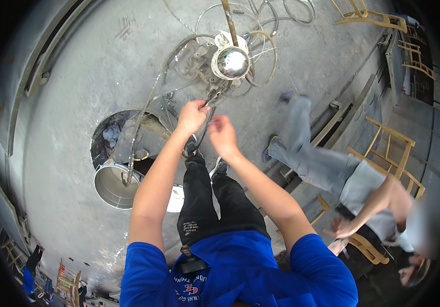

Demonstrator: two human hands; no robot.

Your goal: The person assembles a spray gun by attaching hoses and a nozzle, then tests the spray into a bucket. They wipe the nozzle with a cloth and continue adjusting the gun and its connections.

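Observation:
Both my bare arms reach forward over the floor, toward a pump-like machine [199, 64] with a shiny rounded metal cap [233, 62]. My left hand [192, 117] is closed at the machine's near end, its fingertips around a thin dark piece I cannot make out. Just right of it, my right hand [222, 135] is raised with fingers curled and smeared by motion. A dark hose [203, 134] runs down between my hands toward my shoes. Another long hose [150, 102], stained, curves from the machine into a metal bucket [110, 187] at left.
Behind the bucket lies a round drum-like opening [97, 148] with crumpled material inside. Coiled hoses [276, 13] spread past the machine. To the right, a person in grey [327, 166] is bent among wooden chair frames [391, 146]. Another wooden frame [371, 19] lies at far right.

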